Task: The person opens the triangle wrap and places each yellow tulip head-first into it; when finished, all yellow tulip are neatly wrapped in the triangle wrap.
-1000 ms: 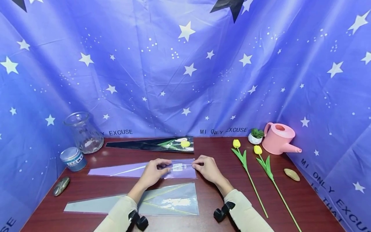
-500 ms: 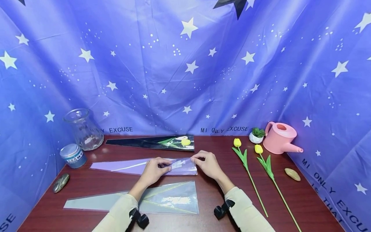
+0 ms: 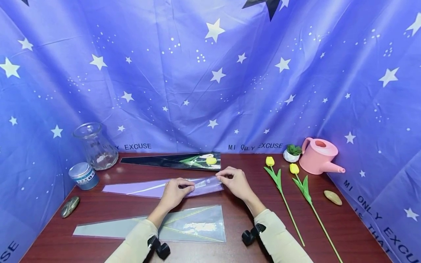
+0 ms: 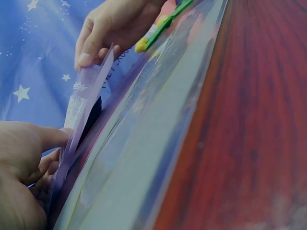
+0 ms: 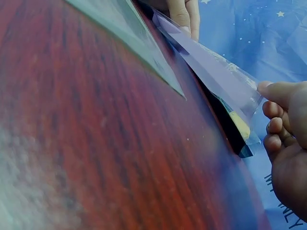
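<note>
A tapered purple flower sleeve [image 3: 144,188], clear plastic with a white label, lies across the middle of the table with its wide end lifted and tilted. My left hand [image 3: 175,191] pinches its edge near the label. Thumb and forefinger of my right hand [image 3: 235,182] pinch the wide end at its corner. In the left wrist view, the raised sleeve [image 4: 79,110] stretches between both hands. Behind it lies a black sleeve [image 3: 154,163] with a yellow tulip inside. Nearer to me is a grey sleeve [image 3: 108,229], lying flat under my left forearm.
Two yellow tulips [image 3: 279,180] [image 3: 309,199] lie on the right. Beyond them stand a small potted succulent [image 3: 291,155] and a pink watering can [image 3: 317,157]; a tan stone [image 3: 333,197] is nearby. On the left are a glass vase [image 3: 100,153], a blue jar [image 3: 83,177] and a dark stone [image 3: 70,207].
The purple sleeve's wide end has risen off the table and tilted. My right hand has moved slightly up and away with the corner; my left hand stays about where it was.
</note>
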Motion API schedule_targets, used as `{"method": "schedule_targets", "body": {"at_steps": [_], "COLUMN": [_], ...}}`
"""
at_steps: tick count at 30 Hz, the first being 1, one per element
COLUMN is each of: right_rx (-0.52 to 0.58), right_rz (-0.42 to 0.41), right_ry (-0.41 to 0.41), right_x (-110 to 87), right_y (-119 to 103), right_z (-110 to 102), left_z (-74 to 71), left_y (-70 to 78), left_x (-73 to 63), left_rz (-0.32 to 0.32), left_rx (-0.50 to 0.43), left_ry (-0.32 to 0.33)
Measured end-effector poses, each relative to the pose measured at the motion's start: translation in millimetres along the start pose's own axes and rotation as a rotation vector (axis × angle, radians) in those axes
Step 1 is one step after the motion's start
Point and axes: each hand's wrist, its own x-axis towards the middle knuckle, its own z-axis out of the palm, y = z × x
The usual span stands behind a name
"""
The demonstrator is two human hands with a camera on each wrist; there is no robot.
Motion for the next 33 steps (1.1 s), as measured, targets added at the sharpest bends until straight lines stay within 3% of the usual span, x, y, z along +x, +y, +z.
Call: {"method": "schedule_targets", "body": {"at_steps": [14,21,24,31,33], "right_rx": [0.033,0.067,0.094,0.130,0.158], "right_rz": [0.062,0.098,0.107,0.135,0.145], "right_ry": [0.043,0.040,0.050,0.032,0.032], "right_x": [-10.6,-14.6,-15.8,-18.2,-16.4], "right_y": [5,8,9,-18,-13], "right_z": [-27,-25,-23,-17,-13], "left_z": [-0.8,-5.4,-7.5,-5.3,-4.6], "left_y": [0.3,3.9,6.4,8.3,8.8], "left_x": [3.2,4.0,3.8,4.8,4.7], "left_rz": [-0.089,-0.123,-0.124,-0.082,-0.069], "left_rx": [-0.076,-0.078,-0.074,-0.048,-0.034], "left_ry": [0.009,-0.001,-0.004,0.015,0.020]}}
